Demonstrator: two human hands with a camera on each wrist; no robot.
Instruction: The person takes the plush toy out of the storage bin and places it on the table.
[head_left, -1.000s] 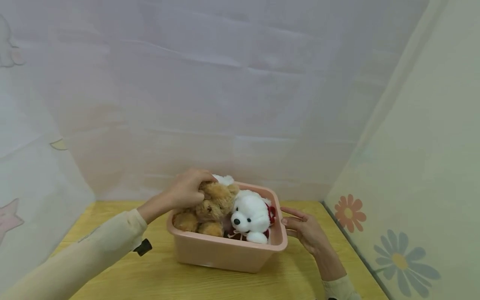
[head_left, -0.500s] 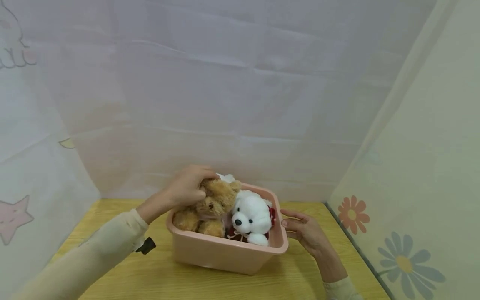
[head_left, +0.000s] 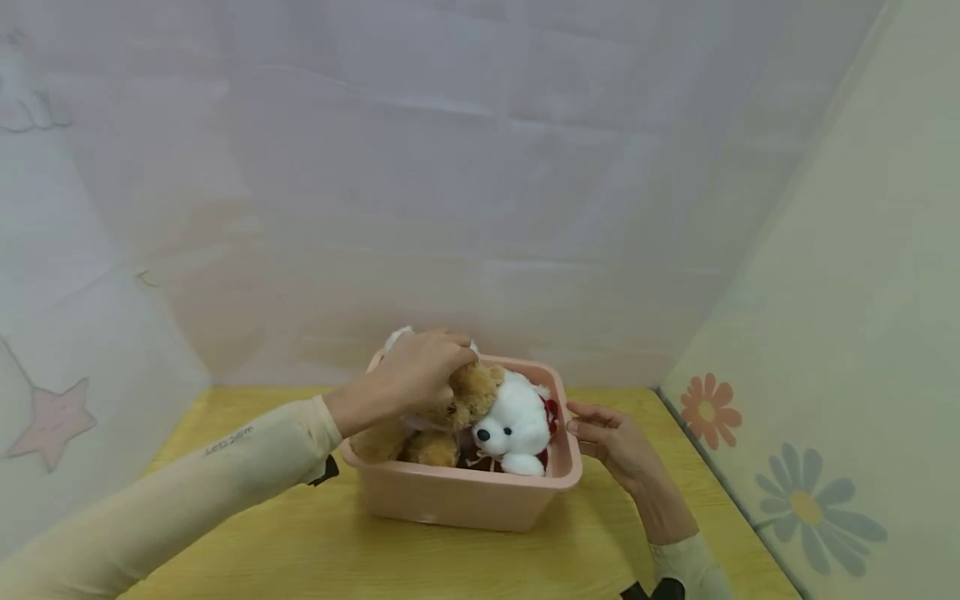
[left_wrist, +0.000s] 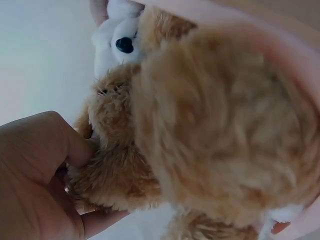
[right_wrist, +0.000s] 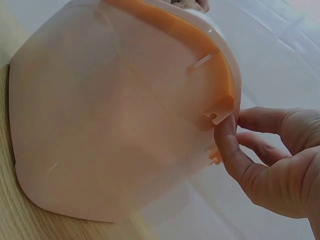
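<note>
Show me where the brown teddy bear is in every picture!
Head: brown teddy bear sits in the left half of the pink bin, under the left hand.
Left wrist: it fills most of the picture, fingers pinching its fur.
Right wrist: hardly any of it shows.
Shared landmark: the pink bin.

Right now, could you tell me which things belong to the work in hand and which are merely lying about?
In hand: brown teddy bear, gripped by the left hand; pink tub, touched by the right hand.
Lying about: white teddy bear, in the tub; wooden table.
</note>
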